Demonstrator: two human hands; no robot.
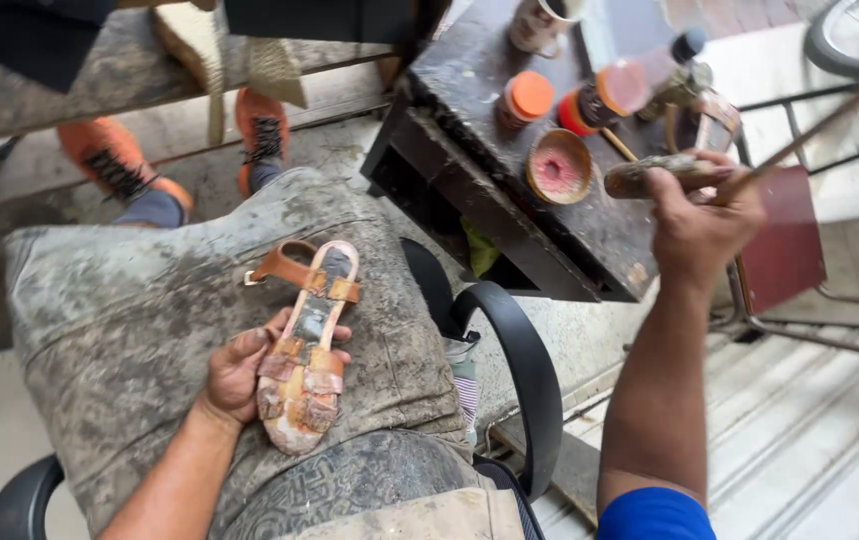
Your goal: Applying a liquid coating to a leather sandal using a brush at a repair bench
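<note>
Setting: outdoor work spot, dark wooden desk (510,215) ahead, stained grey cloth (150,320) over the lap.
Left hand (240,375): grip closed around a worn orange sandal (305,350), sole up, resting on the cloth.
Right hand (700,225): grip closed on a brush handle (650,175), raised over the desk edge.
Desk items: open round tin (560,167) just beside the brush; orange-capped jar (525,98) behind.

The person's left hand (240,375) lies low and near, palm up, fingers curled around what it grips, forearm bare. The right arm stretches far to the right, its hand (702,225) raised, fingers closed in a grip, blue sleeve at the shoulder.
</note>
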